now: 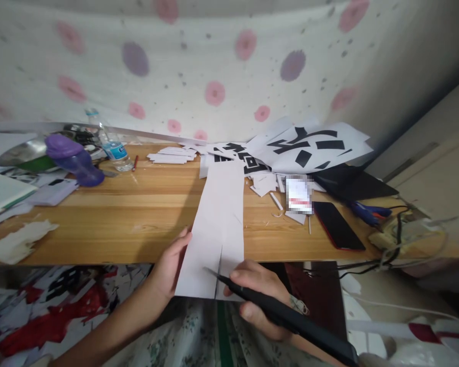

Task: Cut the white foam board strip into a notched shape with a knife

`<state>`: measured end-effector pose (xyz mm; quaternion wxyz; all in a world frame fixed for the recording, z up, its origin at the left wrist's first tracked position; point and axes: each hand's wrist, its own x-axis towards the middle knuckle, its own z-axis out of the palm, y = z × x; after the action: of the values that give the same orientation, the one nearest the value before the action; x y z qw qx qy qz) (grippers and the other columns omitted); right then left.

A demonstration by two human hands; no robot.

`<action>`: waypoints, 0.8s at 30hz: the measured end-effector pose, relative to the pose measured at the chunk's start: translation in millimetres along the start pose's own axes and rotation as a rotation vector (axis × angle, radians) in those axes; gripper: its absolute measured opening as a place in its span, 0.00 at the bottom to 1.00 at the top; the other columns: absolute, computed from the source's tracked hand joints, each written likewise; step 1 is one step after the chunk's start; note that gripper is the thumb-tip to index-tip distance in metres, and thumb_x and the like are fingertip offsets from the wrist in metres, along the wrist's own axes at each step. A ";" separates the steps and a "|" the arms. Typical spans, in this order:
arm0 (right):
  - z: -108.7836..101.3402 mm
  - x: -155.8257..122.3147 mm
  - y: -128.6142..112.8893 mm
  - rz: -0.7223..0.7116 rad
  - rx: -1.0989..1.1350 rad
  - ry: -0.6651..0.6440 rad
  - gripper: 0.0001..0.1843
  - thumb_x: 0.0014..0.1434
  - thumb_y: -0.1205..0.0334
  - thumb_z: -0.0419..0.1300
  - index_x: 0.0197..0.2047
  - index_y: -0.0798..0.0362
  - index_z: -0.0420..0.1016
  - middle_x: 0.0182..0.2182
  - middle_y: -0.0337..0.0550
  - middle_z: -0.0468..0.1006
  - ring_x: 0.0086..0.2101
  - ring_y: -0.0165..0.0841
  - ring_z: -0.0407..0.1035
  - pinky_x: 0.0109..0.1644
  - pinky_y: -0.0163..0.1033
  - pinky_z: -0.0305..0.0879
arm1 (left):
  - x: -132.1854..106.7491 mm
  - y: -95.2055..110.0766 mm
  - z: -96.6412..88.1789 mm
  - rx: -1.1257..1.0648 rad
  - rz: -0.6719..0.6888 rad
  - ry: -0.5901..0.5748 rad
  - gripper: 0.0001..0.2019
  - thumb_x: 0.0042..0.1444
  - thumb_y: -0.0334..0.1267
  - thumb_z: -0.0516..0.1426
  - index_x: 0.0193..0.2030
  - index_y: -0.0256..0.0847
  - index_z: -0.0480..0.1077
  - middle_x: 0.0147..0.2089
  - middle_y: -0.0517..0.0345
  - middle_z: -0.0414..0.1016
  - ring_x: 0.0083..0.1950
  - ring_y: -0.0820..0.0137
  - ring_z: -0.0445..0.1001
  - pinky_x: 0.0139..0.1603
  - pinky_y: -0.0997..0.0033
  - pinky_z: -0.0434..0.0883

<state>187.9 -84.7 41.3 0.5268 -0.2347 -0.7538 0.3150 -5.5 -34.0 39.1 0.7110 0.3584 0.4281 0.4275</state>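
A long white paper strip point(222, 214) lies across the wooden table point(137, 214) and hangs over its near edge. My left hand point(172, 267) grips the strip's left edge near the bottom, thumb on top. My right hand point(258, 293) is closed round black scissors point(283, 311), whose blades sit in a slit cut up from the strip's bottom edge.
Printed sheets with black shapes point(302, 142) and paper scraps pile at the back. A red phone point(338, 224), a card point(299, 196), pens and cables lie at the right. A purple bottle point(74, 158), a water bottle point(112, 145) and tissue point(21, 239) stand at the left.
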 end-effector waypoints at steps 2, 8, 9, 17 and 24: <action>1.0 -2.7 -3.3 -0.026 -0.025 -0.022 0.21 0.65 0.52 0.53 0.60 0.41 0.64 0.33 0.43 0.75 0.30 0.33 0.72 0.31 0.36 0.70 | -5.7 3.2 2.4 -0.075 -0.068 -0.010 0.25 0.58 0.49 0.50 0.56 0.37 0.70 0.45 0.45 0.81 0.43 0.51 0.80 0.43 0.50 0.75; 4.9 -10.5 -7.1 -0.116 -0.080 -0.037 0.22 0.65 0.50 0.52 0.60 0.44 0.65 0.32 0.43 0.73 0.28 0.33 0.70 0.30 0.35 0.67 | -12.6 12.5 -0.4 -0.303 -0.181 -0.058 0.23 0.49 0.45 0.57 0.49 0.31 0.75 0.40 0.43 0.82 0.41 0.49 0.80 0.45 0.49 0.74; 5.4 -11.1 -7.4 -0.117 -0.092 -0.050 0.22 0.64 0.50 0.52 0.60 0.45 0.66 0.32 0.43 0.73 0.28 0.33 0.69 0.30 0.35 0.67 | -11.7 13.8 -1.4 -0.327 -0.210 -0.048 0.22 0.47 0.43 0.59 0.46 0.31 0.76 0.39 0.44 0.82 0.41 0.50 0.80 0.46 0.51 0.74; 4.7 -13.0 -13.6 0.016 0.050 0.001 0.20 0.64 0.49 0.54 0.59 0.37 0.68 0.31 0.41 0.74 0.28 0.33 0.71 0.31 0.37 0.69 | -5.8 18.7 -10.8 -0.425 -0.182 -0.149 0.16 0.38 0.37 0.63 0.36 0.31 0.79 0.34 0.46 0.83 0.35 0.56 0.81 0.40 0.60 0.76; 9.7 -37.9 12.2 0.269 0.357 0.188 0.19 0.64 0.46 0.54 0.54 0.42 0.72 0.31 0.41 0.78 0.26 0.34 0.75 0.37 0.45 0.75 | 7.7 29.2 -15.3 -0.253 -0.037 -0.078 0.19 0.32 0.37 0.68 0.35 0.33 0.78 0.32 0.49 0.83 0.31 0.58 0.80 0.33 0.63 0.77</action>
<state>191.7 -104.4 5.6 0.5809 -0.2645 -0.5959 0.4873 -26.2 -13.7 56.6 0.7744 0.2743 0.3491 0.4507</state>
